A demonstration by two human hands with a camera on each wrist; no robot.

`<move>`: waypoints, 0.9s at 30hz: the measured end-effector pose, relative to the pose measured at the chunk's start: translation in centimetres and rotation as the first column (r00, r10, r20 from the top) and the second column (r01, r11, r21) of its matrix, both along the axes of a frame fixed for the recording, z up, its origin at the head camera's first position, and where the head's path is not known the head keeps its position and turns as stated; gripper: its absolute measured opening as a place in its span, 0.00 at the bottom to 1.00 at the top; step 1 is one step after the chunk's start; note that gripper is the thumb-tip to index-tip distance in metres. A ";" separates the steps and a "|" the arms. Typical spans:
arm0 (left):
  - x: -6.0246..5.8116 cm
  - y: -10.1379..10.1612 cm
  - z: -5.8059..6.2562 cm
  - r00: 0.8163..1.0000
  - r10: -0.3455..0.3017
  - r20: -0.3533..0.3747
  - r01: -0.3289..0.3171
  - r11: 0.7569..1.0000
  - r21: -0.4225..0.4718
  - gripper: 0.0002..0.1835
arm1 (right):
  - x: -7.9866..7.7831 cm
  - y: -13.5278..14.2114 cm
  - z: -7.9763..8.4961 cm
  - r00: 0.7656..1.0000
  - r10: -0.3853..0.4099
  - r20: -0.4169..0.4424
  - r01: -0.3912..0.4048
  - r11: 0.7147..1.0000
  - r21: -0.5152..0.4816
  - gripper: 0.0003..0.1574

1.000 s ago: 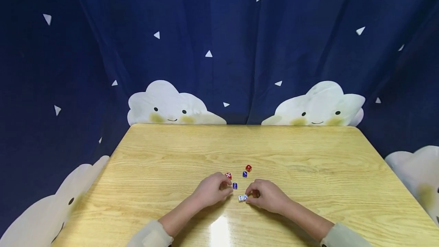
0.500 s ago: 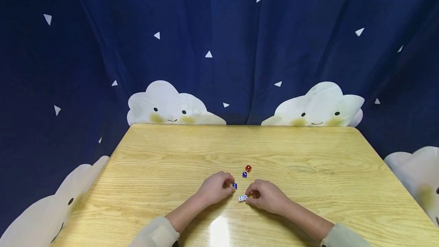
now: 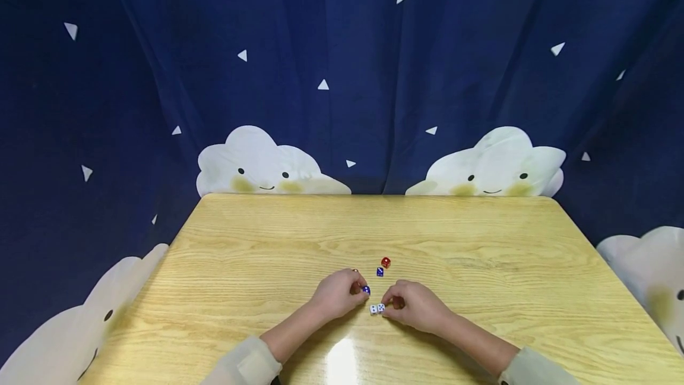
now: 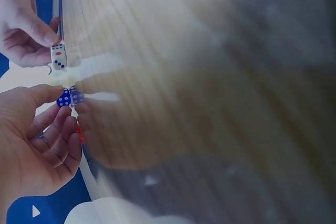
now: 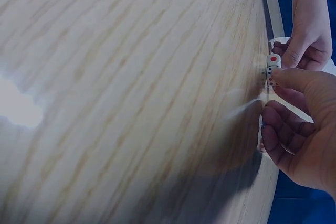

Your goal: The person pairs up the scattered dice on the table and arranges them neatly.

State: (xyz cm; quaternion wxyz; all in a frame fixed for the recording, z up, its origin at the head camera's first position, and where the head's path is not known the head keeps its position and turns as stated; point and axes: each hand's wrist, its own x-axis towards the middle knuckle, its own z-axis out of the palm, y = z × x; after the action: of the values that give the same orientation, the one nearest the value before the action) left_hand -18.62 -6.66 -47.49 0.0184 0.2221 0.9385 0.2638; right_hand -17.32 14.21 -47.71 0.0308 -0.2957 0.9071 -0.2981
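My left hand (image 3: 336, 294) pinches a blue die (image 3: 366, 290) between thumb and fingertip, low at the tabletop; the left wrist view shows the blue die (image 4: 64, 98) with its white pips. Close to its right, my right hand (image 3: 419, 306) holds a white die (image 3: 381, 308) between thumb and finger. A second white die (image 3: 373, 309) sits side by side with it, on the left. In the right wrist view my thumb presses on the white die (image 5: 271, 75), and the other white die (image 5: 273, 60) shows a red pip.
Behind the hands lie another blue die (image 3: 380, 271) and a red die (image 3: 386, 262), close together. A second red die (image 3: 355, 270) is mostly hidden by the left hand. The wooden table (image 3: 256, 236) ends at a dark blue curtain (image 3: 363, 106) with clouds.
My left hand has moved slightly right, past the red die, and now pinches the nearer blue die, which has turned a little. The right hand and white dice have stayed in place.
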 end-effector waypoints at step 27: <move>0.4 1.4 0.3 1.000 0.004 0.014 -0.004 1.000 -0.019 0.08 | 0.1 0.1 -0.1 1.000 0.005 -0.005 -0.005 1.000 -0.016 0.07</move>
State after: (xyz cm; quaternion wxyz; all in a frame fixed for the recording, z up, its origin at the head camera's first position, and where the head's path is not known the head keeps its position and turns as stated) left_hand -18.22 -5.24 -47.23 0.0267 0.2180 0.9413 0.2563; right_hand -17.25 14.26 -47.76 0.0269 -0.2991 0.9038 -0.3047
